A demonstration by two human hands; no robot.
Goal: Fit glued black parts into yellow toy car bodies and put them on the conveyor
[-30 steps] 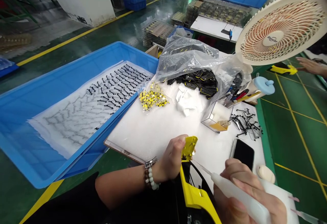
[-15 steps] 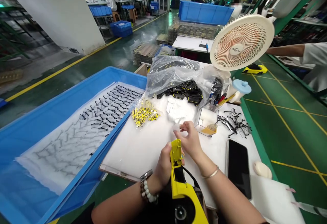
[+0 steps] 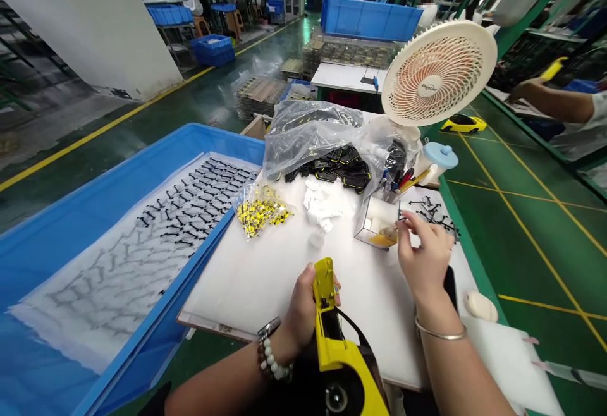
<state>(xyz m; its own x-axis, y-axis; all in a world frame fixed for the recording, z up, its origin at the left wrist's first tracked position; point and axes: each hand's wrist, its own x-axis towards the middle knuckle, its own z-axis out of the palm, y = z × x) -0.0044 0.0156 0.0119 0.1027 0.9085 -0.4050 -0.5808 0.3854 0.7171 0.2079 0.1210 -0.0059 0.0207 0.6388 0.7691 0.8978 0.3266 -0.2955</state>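
Assembly bench seen from the head camera. The left hand (image 3: 303, 305) grips the upright yellow toy-car body (image 3: 332, 334) at the near edge of the white foam work pad (image 3: 265, 270), fingers curled around its raised yellow end piece and thumb pressed against its side. The right hand (image 3: 423, 258) is extended to the right, just over the clear plastic box (image 3: 377, 226) and beside the scatter of small black plastic parts (image 3: 434, 214); thumb and forefinger are drawn together at the tips, but whether they pinch a part cannot be told. The step in hand appears to be a part pickup for the car body. The next move would call for a firm pinch on one small piece and its transfer to the open end held by the left hand. Behind lie a bag of yellow-and-black pieces (image 3: 260, 210), a clear bag of black parts (image 3: 332, 144), a desk fan (image 3: 439, 74) and, at left, a blue bin (image 3: 85, 214).
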